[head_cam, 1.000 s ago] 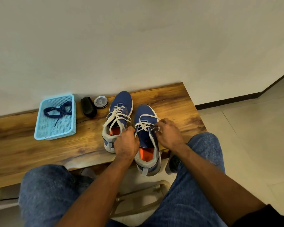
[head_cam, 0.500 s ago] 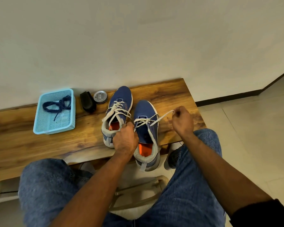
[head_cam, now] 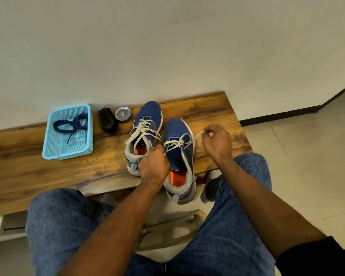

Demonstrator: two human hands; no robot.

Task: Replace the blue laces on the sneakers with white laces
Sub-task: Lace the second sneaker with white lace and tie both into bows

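Two blue sneakers stand side by side on the wooden bench [head_cam: 48,176], toes toward the wall. The left sneaker [head_cam: 145,126] carries a white lace through its eyelets. The right sneaker [head_cam: 178,154] has a white lace [head_cam: 175,143] across its lower eyelets. My right hand [head_cam: 217,142] pinches one end of that lace and holds it taut out to the right of the shoe. My left hand [head_cam: 153,166] is curled between the two sneakers at the right shoe's left edge, gripping the lace's other end. The blue laces [head_cam: 72,124] lie in a light blue basket [head_cam: 68,154].
A black brush [head_cam: 108,120] and a round metal tin [head_cam: 123,114] sit between the basket and the sneakers, near the wall. The bench ends just right of my right hand, with tiled floor [head_cam: 307,156] beyond. My knees in jeans are below the bench edge.
My right hand has left the right sneaker's eyelets and moved out to the right, drawing the white lace taut. My left hand has stayed between the shoes.
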